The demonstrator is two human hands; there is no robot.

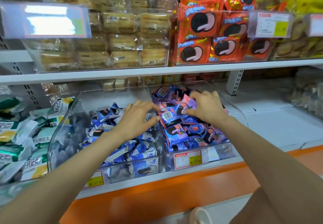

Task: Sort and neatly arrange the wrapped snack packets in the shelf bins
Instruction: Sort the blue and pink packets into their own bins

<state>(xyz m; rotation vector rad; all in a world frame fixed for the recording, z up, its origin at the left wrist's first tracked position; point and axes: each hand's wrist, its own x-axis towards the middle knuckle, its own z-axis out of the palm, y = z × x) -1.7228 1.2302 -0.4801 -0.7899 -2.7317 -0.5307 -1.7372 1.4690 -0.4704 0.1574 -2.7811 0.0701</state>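
Two clear bins stand side by side on the lower shelf. The left bin (61, 127) holds blue and white snack packets (139, 151). The right bin (234, 105) holds purple and pink packets (181, 134). My left hand (138, 117) hovers over the divider between the bins, its fingers spread and reaching toward the purple pile. My right hand (206, 106) is in the right bin, its fingers curled round a purple packet (178, 109) on top of the pile.
Green and white packets (19, 136) lie loose at the left. The upper shelf carries bins of wrapped cakes (122, 37) and orange cookie packets (209, 31). Price tags (187, 159) hang on the bin fronts. White shelf space (279, 119) lies to the right, and an orange ledge (157, 188) runs below.
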